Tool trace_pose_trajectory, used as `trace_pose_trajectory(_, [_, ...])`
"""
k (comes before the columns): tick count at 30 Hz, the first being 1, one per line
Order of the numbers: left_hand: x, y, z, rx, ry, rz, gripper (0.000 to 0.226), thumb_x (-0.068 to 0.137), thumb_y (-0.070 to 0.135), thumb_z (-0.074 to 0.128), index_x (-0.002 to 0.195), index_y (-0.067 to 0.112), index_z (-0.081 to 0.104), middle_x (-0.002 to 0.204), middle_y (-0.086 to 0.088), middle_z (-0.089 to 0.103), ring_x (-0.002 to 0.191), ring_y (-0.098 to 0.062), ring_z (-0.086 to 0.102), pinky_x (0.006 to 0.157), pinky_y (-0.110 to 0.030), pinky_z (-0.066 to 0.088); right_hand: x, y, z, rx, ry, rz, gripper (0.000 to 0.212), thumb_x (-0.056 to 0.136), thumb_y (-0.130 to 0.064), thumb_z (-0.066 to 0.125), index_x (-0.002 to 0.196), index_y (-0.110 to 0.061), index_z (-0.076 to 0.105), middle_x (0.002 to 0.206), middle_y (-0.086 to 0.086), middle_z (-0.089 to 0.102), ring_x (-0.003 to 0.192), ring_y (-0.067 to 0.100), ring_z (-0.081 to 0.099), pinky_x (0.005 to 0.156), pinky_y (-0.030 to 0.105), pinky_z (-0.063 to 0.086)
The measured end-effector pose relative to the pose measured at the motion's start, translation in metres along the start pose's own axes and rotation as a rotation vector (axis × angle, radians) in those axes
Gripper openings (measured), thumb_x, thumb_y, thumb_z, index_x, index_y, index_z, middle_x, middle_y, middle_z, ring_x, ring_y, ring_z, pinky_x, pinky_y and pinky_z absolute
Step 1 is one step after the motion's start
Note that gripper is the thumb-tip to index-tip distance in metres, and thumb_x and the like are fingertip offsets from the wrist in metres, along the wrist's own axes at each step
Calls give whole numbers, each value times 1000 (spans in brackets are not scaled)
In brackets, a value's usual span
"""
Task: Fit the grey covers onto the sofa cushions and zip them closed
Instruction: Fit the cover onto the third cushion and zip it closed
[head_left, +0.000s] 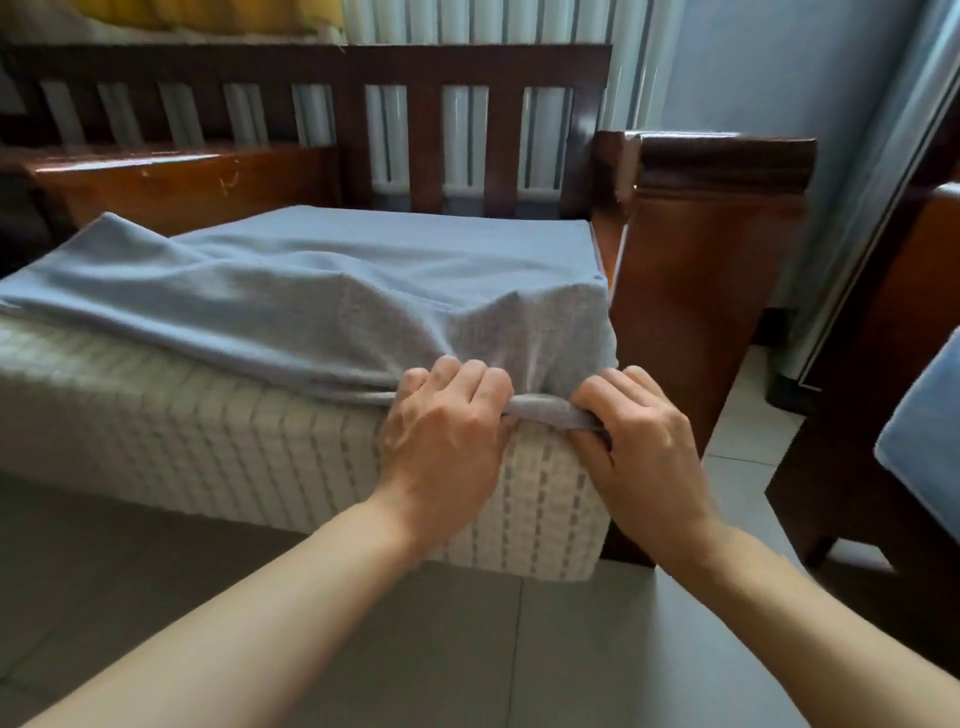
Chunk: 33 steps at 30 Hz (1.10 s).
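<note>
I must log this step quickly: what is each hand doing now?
Left hand: closed, gripping the cover edge at the cushion corner.
Right hand: closed, gripping the same edge.

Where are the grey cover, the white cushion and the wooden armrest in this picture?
grey cover (363, 280): head view, on its flat top part.
white cushion (182, 441): head view, on its bare front side.
wooden armrest (722, 156): head view, on its dark top rail.

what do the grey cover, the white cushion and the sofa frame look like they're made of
Grey cover: soft knit or fleece-like fabric; it drapes and bunches. White cushion: probably foam under quilted textile, with stitched grid lines. Dark brown sofa frame: glossy varnished wood showing grain and reflections.
</note>
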<state>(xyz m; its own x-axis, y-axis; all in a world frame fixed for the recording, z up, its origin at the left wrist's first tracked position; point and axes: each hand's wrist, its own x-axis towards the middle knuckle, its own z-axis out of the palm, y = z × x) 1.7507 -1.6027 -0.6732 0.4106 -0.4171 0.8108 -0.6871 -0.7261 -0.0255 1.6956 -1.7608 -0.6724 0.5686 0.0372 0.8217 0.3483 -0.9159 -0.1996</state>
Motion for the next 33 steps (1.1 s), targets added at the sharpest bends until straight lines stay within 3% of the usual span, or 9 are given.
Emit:
trace_pose_trajectory(5, [-16, 7, -16, 73, -46, 100, 14, 73, 17, 65, 72, 13, 51, 66, -3, 53, 62, -28, 52, 58, -35, 31, -13, -4, -7, -273, 110, -207, 24, 67, 11, 71, 68, -6, 54, 64, 5, 53, 59, 22, 46, 58, 27, 35])
trace_pose_trajectory(8, [-19, 17, -25, 48, -77, 105, 16, 75, 29, 54, 71, 13, 52, 64, -3, 53, 59, -27, 53, 53, -32, 36, -21, -4, -14, -342, 160, -287, 24, 68, 11, 65, 64, -8, 52, 61, 4, 51, 55, 22, 45, 52, 30, 36])
trace_pose_trajectory(11, [-21, 22, -26, 57, -103, 144, 28, 69, 35, 71, 72, 13, 53, 65, -3, 52, 59, -26, 53, 51, -31, 36, -34, -5, -20, -351, 190, -280, 28, 64, 10, 64, 59, -10, 47, 56, 4, 47, 49, 21, 43, 46, 31, 33])
trace_pose_trajectory(13, [-25, 25, -24, 96, -124, 159, 28, 58, 18, 77, 68, 14, 51, 63, -2, 51, 58, -25, 52, 49, -29, 33, -46, -8, -17, -323, 193, -237, 30, 60, 12, 61, 57, -12, 43, 54, 4, 44, 46, 21, 40, 42, 32, 31])
trace_pose_trajectory(15, [-33, 27, -22, 124, -133, 201, 26, 50, 2, 68, 63, 15, 50, 60, -2, 49, 54, -25, 50, 46, -27, 30, -64, -11, -7, -284, 164, -201, 30, 60, 12, 59, 57, -12, 42, 53, 4, 41, 45, 22, 38, 41, 32, 30])
trace_pose_trajectory(19, [-41, 25, -15, 148, -149, 299, 28, 45, -2, 68, 60, 15, 51, 57, -2, 51, 52, -24, 53, 41, -27, 34, -80, -9, 5, -272, 132, -161, 25, 69, 7, 55, 57, -12, 44, 54, 5, 43, 45, 23, 40, 43, 32, 30])
trace_pose_trajectory(24, [-60, 20, -1, 190, -239, 399, 15, 59, 1, 59, 57, 16, 56, 54, -2, 53, 47, -22, 54, 37, -24, 36, -100, -5, 20, -275, 59, -210, 27, 78, -1, 59, 57, -14, 47, 53, 5, 46, 44, 22, 43, 42, 30, 30])
trace_pose_trajectory(27, [-74, 24, 6, 191, -323, 399, 21, 64, 8, 43, 55, 16, 59, 51, -3, 55, 42, -22, 54, 34, -19, 33, -116, -7, 31, -292, 8, -210, 32, 87, -6, 49, 57, -15, 50, 53, 4, 48, 43, 21, 45, 41, 30, 31])
trace_pose_trajectory(33, [-69, 13, -8, 188, -255, 400, 20, 73, 9, 45, 69, 15, 63, 63, -3, 58, 55, -25, 57, 38, -25, 35, -108, -6, 20, -349, -19, -245, 25, 73, 1, 60, 58, -15, 50, 56, 4, 50, 42, 22, 43, 45, 28, 24])
